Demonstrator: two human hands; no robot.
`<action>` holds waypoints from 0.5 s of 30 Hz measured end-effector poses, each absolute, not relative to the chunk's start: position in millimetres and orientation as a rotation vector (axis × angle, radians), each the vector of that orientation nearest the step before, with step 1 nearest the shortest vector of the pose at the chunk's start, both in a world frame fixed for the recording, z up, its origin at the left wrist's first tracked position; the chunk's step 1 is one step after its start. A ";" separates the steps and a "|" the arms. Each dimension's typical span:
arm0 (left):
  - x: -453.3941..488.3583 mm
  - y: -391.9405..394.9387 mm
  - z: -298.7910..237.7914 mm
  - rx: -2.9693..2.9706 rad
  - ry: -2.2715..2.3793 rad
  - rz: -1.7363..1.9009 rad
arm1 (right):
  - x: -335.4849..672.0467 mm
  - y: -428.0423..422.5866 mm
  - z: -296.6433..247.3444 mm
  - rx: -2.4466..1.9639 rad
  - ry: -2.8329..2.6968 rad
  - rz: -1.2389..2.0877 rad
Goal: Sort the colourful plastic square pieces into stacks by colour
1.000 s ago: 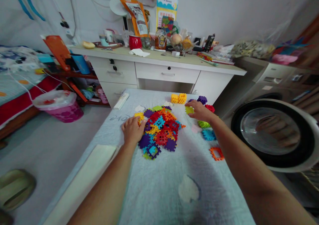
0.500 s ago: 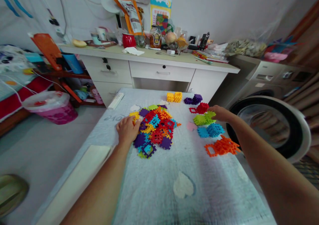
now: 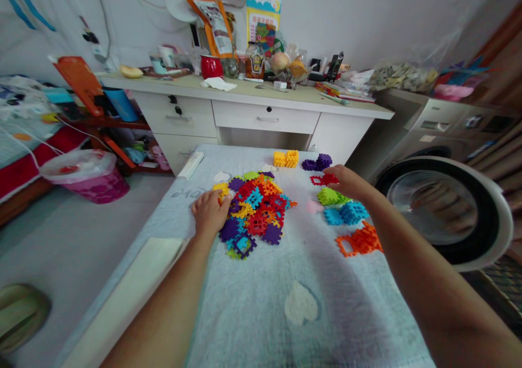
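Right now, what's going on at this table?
A person has both bare hands at colored interlocking plastic pieces. The left hand rests against the left edge of a mixed pile. The right hand is at the red pieces; whether its fingers grip one is unclear. Other single-color groups stand apart from the pile: yellow and purple toward the back, then green, blue and orange down the right side.

Muted light, stretched, blurry edges
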State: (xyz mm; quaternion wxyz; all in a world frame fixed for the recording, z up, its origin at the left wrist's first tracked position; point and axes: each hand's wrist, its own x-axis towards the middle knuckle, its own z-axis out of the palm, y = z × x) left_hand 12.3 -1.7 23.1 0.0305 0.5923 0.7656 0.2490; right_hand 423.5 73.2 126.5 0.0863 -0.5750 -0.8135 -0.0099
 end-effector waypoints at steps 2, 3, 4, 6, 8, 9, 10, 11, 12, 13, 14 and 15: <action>11.9 -1.5 21.5 1.832 2.354 0.786 | 390.0 69.0 126.0 -1.589 -2.493 0.118; 11.6 -1.3 20.5 1.834 2.352 0.797 | 372.5 67.7 123.7 -1.546 -2.511 0.199; 11.3 -1.2 19.6 1.837 2.351 0.807 | 355.1 67.4 120.4 -1.521 -2.515 0.267; 10.9 -0.9 18.0 1.837 2.352 0.823 | 321.5 69.9 111.7 -1.501 -2.507 0.316; 10.7 -0.9 17.3 1.833 2.353 0.822 | 290.8 77.0 102.5 -1.475 -2.501 0.309; 10.7 -0.9 17.4 1.829 2.354 0.817 | 276.7 82.1 98.4 -1.467 -2.502 0.297; 10.8 -1.0 17.6 1.826 2.354 0.811 | 263.6 87.8 94.8 -1.466 -2.506 0.290; 10.9 -1.1 17.9 1.823 2.352 0.806 | 251.4 94.0 91.9 -1.474 -2.512 0.286; 11.0 -1.3 18.3 1.822 2.351 0.804 | 240.1 100.5 89.6 -1.492 -2.517 0.282; 11.1 -1.4 18.6 1.819 2.350 0.805 | 229.7 107.0 87.9 -1.517 -2.518 0.274; 11.2 -1.4 18.8 1.817 2.350 0.808 | 220.0 113.3 86.7 -1.544 -2.516 0.261; 11.2 -1.4 19.0 1.816 2.350 0.809 | 211.2 119.2 86.0 -1.569 -2.514 0.242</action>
